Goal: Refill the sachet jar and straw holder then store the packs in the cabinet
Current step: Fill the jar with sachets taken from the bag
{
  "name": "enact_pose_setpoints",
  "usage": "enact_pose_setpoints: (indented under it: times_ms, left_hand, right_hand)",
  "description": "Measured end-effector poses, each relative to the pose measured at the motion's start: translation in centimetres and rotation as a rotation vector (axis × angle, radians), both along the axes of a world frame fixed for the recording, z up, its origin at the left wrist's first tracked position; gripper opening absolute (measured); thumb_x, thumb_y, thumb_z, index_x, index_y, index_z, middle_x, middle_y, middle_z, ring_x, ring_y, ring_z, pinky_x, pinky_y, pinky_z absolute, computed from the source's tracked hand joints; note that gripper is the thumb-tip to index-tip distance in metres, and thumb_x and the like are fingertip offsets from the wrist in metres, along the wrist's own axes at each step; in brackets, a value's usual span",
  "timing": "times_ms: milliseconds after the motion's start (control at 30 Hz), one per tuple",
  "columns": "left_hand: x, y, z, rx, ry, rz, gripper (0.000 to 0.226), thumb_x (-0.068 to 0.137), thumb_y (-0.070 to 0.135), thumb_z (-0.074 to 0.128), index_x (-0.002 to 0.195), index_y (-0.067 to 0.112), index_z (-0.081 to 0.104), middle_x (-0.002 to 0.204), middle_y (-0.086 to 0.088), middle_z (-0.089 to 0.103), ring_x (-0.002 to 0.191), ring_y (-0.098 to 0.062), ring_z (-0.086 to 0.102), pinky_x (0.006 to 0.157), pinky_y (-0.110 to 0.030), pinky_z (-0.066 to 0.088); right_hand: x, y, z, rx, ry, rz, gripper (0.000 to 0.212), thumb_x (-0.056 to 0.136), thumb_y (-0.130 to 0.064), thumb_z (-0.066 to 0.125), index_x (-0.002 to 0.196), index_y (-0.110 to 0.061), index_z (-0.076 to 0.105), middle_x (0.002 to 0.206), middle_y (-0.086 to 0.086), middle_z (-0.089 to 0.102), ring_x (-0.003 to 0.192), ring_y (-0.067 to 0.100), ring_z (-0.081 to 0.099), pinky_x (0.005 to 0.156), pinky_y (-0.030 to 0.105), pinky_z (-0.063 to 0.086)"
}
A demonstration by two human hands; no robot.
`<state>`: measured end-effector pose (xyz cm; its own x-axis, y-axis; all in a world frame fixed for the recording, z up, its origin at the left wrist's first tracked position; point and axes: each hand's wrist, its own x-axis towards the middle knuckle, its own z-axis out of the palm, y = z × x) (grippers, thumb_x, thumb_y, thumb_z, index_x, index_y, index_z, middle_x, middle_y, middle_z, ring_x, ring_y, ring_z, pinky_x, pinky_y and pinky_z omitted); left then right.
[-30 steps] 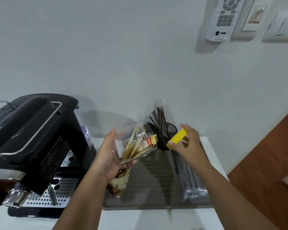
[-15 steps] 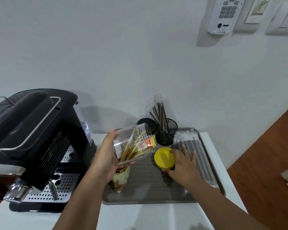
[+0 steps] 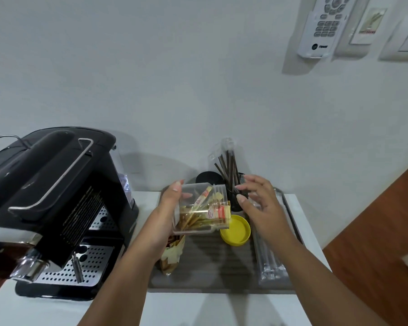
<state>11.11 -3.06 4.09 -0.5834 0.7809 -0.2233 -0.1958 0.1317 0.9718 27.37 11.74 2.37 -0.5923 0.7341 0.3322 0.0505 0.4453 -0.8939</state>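
The left hand [image 3: 167, 215] is wrapped around a clear plastic jar [image 3: 202, 209], gripping it near its base and holding it tipped on its side above the grey tray [image 3: 212, 269], its open mouth turned toward the right hand [image 3: 259, 203]. Inside the jar, sachets [image 3: 193, 216] lie slanted along the lower wall. The right hand hangs just beside the jar's mouth with fingers spread and loosely curled, empty and grasping nothing. Just below that hand and beside the jar's mouth, the yellow lid [image 3: 236, 230] lies on the tray, hollow side up. Under the left wrist a brown and cream sachet pack [image 3: 171, 257] rests on the tray's near left part. Beyond the right hand's fingertips stands the black mesh straw holder [image 3: 237, 198] with dark straws [image 3: 229, 168] sticking up, and a black round container [image 3: 209, 178] just left of it. Below the right forearm a clear pack of straws [image 3: 270, 262] lies lengthwise along the tray's right edge. Well left of the left hand sits a black coffee machine [image 3: 52, 196]
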Motion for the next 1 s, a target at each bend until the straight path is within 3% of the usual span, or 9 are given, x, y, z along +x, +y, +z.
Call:
enact_pose_setpoints:
  times_ms: [133, 200, 300, 433, 567, 700, 833, 900, 1000]
  left_hand:
    - [0.7, 0.2, 0.3, -0.012, 0.002, -0.031, 0.045, 0.072, 0.082, 0.042, 0.096, 0.054, 0.068, 0.130, -0.004, 0.060, 0.122, -0.031, 0.056, 0.103, -0.058, 0.042]
    - [0.8, 0.3, 0.4, 0.004, -0.015, -0.035, 0.042, 0.074, 0.080, 0.043, 0.094, 0.053, 0.069, 0.123, -0.003, 0.065, 0.119, -0.030, 0.059, 0.103, -0.059, 0.042]
    - [0.7, 0.3, 0.2, 0.025, -0.006, -0.072, 0.054, 0.067, 0.086, 0.045, 0.111, 0.057, 0.061, 0.124, 0.006, 0.065, 0.125, -0.029, 0.054, 0.106, -0.060, 0.038]
    - [0.9, 0.3, 0.1, 0.026, 0.001, -0.098, 0.066, 0.064, 0.090, 0.046, 0.121, 0.058, 0.054, 0.127, 0.010, 0.063, 0.131, -0.031, 0.048, 0.107, -0.061, 0.035]
    - [1.1, 0.2, 0.6, 0.052, -0.045, -0.053, 0.056, 0.071, 0.081, 0.047, 0.117, 0.051, 0.061, 0.125, 0.004, 0.066, 0.127, -0.029, 0.053, 0.107, -0.060, 0.037]
    - [0.7, 0.1, 1.0, 0.134, -0.158, 0.041, 0.051, 0.092, 0.057, 0.038, 0.130, 0.027, 0.055, 0.125, -0.014, 0.064, 0.106, -0.032, 0.067, 0.091, -0.052, 0.053]
    - [0.1, -0.2, 1.3, 0.179, -0.194, 0.043, 0.059, 0.086, 0.057, 0.037, 0.132, 0.024, 0.053, 0.127, -0.012, 0.064, 0.104, -0.031, 0.068, 0.079, -0.043, 0.059]
    - [0.0, -0.4, 1.4, 0.189, -0.186, 0.048, 0.064, 0.078, 0.059, 0.040, 0.132, 0.026, 0.053, 0.125, -0.011, 0.064, 0.102, -0.031, 0.069, 0.071, -0.038, 0.061]
    - [-0.1, -0.5, 1.5, 0.208, -0.183, 0.055, 0.066, 0.077, 0.059, 0.039, 0.133, 0.027, 0.051, 0.126, -0.010, 0.063, 0.106, -0.031, 0.067, 0.071, -0.038, 0.060]
  right_hand:
    - [-0.4, -0.3, 1.8, 0.344, -0.090, 0.102, 0.024, 0.080, -0.024, 0.069, 0.100, -0.037, 0.070, 0.142, -0.018, 0.037, 0.134, 0.006, 0.034, 0.110, 0.021, 0.029]
    - [-0.5, 0.0, 1.8, 0.490, -0.167, 0.153, 0.038, 0.080, -0.022, 0.071, 0.112, -0.040, 0.066, 0.150, -0.014, 0.030, 0.140, 0.009, 0.026, 0.113, 0.027, 0.024]
    - [-0.8, 0.6, 1.7, 0.681, -0.285, 0.168, 0.051, 0.076, -0.019, 0.071, 0.120, -0.042, 0.060, 0.155, -0.005, 0.024, 0.142, 0.021, 0.024, 0.111, 0.046, 0.026]
    - [-1.4, 1.0, 1.6, 0.836, -0.332, 0.111, 0.049, 0.072, -0.011, 0.076, 0.112, -0.037, 0.067, 0.149, 0.004, 0.038, 0.137, 0.027, 0.033, 0.107, 0.045, 0.032]
    - [-1.1, 0.9, 1.8, 0.861, -0.264, 0.055, 0.030, 0.077, -0.008, 0.066, 0.095, -0.030, 0.075, 0.137, 0.002, 0.052, 0.132, 0.025, 0.036, 0.103, 0.043, 0.035]
    - [-0.2, 0.6, 2.2, 0.859, -0.207, 0.051, 0.026, 0.081, -0.012, 0.057, 0.090, -0.028, 0.076, 0.131, 0.003, 0.058, 0.130, 0.024, 0.039, 0.104, 0.039, 0.034]
    - [0.8, 0.0, 1.5, 0.809, -0.215, 0.131, 0.039, 0.080, -0.007, 0.054, 0.103, -0.033, 0.071, 0.135, -0.003, 0.054, 0.135, 0.021, 0.035, 0.107, 0.039, 0.031]
    - [1.2, -0.7, 1.1, 0.654, -0.181, 0.175, 0.047, 0.082, -0.005, 0.052, 0.118, -0.033, 0.063, 0.143, -0.009, 0.047, 0.142, 0.016, 0.029, 0.111, 0.041, 0.030]
    - [1.4, -2.3, 0.9, 0.343, -0.105, 0.209, 0.050, 0.094, -0.027, 0.040, 0.144, -0.028, 0.038, 0.156, -0.015, 0.027, 0.147, 0.013, 0.017, 0.117, 0.042, 0.022]
